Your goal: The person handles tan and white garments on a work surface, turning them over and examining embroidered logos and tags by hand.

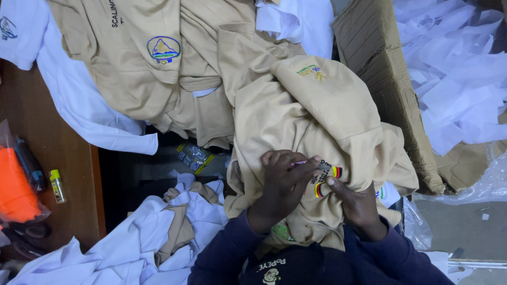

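Left hand (282,184) pinches a slim purple tool (299,163), its length pointing sideways toward the right hand (356,203), which grips the tan shirt (296,116); cardboard box (380,68) crowds beyond.

I see a brown wooden table (50,142) at the left edge of my view. On it lies a small yellow lighter (57,186), upright in the frame, just beside a clear plastic bag (18,184) with something orange inside. White garments (79,100) drape over the table's upper part, and a heap of tan polo shirts (148,63) lies over them. More white cloth (116,248) spills across its lower corner.
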